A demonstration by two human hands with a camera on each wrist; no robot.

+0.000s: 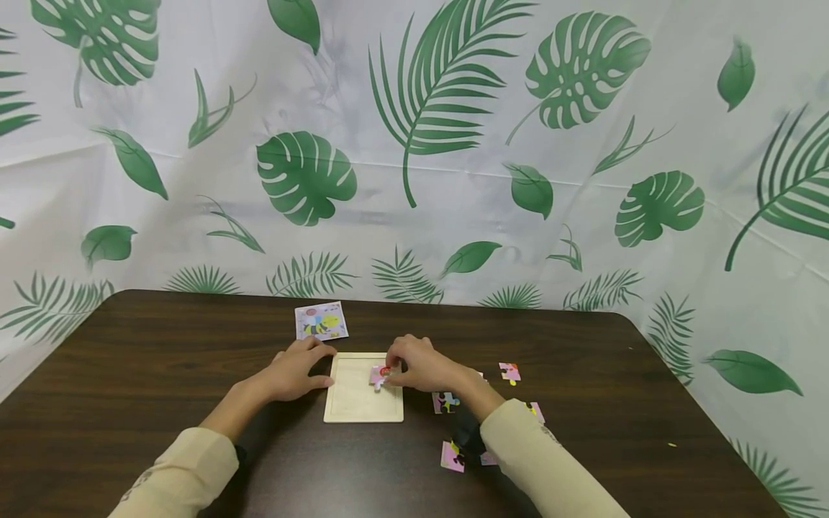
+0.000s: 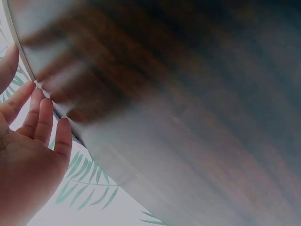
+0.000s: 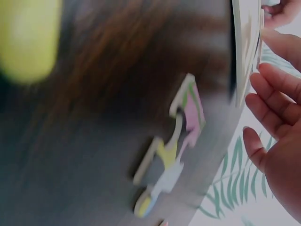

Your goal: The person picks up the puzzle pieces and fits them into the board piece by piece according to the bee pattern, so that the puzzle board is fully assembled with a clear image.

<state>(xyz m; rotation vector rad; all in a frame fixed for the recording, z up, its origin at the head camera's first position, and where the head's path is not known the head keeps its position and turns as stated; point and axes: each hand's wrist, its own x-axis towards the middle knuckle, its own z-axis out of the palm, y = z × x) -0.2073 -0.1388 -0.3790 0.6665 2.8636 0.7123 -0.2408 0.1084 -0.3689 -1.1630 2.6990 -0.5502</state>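
A shallow light-wood puzzle tray (image 1: pixel 356 404) lies on the dark table in the head view. My left hand (image 1: pixel 293 372) touches the tray's left edge with thumb and fingertips, its fingers loosely extended. Over the tray's upper right, my right hand (image 1: pixel 422 365) pinches a pink puzzle piece (image 1: pixel 377 375) with red on it. The fingers partly cover this piece, and whether it lies flat on the tray I cannot tell. In the right wrist view the thumb and index finger meet at the tray's edge, with the other fingers spread below.
Several loose puzzle pieces lie right of the tray, among them a pink and yellow one (image 1: pixel 452 456) and a pink and red one (image 1: pixel 509 371); the right forearm hides some. A bee picture card (image 1: pixel 322 321) lies behind the tray. A leaf-print cloth (image 1: pixel 440 216) hangs behind the table.
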